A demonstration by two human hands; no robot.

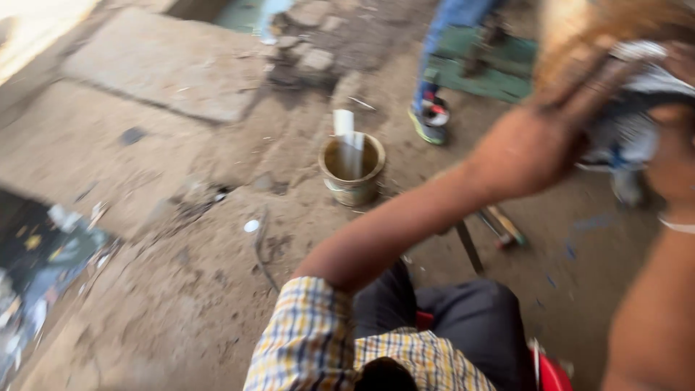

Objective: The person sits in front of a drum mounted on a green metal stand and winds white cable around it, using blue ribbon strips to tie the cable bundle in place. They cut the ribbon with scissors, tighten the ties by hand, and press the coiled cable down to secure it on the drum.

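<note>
The left hand is raised at the upper right, its fingers spread flat against a blurred bundle of cloth. The right hand presses the same bundle from the other side; whether its fingers clamp it cannot be told. Well apart, lower left on the dirt floor, stands a tin with a white strip in it.

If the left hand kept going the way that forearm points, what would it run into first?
The left hand already reaches up and right onto a blurred bundle of brownish fibres and cloth. That bundle is what it meets first; the motion blur hides whether the fingers have closed on it.
</note>
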